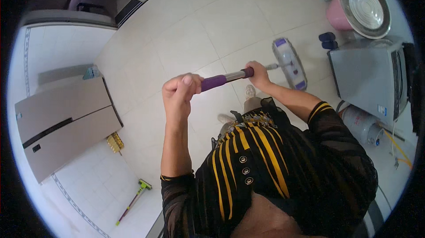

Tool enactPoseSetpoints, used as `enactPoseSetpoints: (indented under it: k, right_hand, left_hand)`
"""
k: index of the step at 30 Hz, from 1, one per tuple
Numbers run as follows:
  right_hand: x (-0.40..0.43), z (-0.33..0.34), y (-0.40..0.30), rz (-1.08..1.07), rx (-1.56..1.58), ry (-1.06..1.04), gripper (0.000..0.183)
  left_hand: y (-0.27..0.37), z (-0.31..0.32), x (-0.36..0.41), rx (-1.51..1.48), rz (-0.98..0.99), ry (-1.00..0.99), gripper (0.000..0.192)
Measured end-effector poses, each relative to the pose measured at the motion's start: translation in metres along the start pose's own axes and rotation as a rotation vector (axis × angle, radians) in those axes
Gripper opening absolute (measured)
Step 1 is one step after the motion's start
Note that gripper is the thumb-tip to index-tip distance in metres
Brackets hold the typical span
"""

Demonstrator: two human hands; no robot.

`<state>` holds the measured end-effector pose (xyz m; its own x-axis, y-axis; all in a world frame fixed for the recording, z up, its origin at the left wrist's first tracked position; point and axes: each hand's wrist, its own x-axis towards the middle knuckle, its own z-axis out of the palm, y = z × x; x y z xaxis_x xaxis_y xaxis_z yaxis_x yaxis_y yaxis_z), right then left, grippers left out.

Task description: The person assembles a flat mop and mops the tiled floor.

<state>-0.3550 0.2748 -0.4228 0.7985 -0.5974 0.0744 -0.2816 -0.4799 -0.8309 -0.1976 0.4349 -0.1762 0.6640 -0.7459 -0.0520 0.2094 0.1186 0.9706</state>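
Observation:
A flat mop with a purple and metal handle (235, 76) slants away from me in the head view. My left hand (181, 90) is closed around the top end of its purple grip, thumb uppermost. Lower down, my right hand (259, 75) wraps the shaft by a dark purple collar. The mop head (289, 63), grey-fringed with a pale plate and purple end pieces, lies on the tiled floor (186, 45) ahead and to the right. Part of the lower shaft is hidden behind my right hand.
On the right stand a grey cabinet-like appliance (362, 78), a gas cylinder (360, 125), dark slippers (328, 40) and a pink tub (338, 14) beneath a metal basin (365, 7). A refrigerator (73, 118) is at left, with a green squeegee mop (132, 201) against the wall.

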Motion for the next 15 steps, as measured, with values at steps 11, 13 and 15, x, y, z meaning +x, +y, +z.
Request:
enactPoseSetpoints:
  k: [11,13,15]
  right_hand:
    - [0.09,0.013,0.015,-0.244,-0.033,-0.119,0.013]
    - [0.095,0.018,0.023,-0.259,-0.03,-0.092,0.013]
    - [0.103,0.028,0.017,-0.25,0.113,-0.061,0.013]
  left_hand:
    - [-0.026,0.004,-0.028,0.102,0.128,0.141,0.036]
    - [-0.024,0.005,-0.016,0.274,0.246,-0.005,0.032]
    - [-0.013,-0.001,0.0,0.423,0.393,-0.068,0.026]
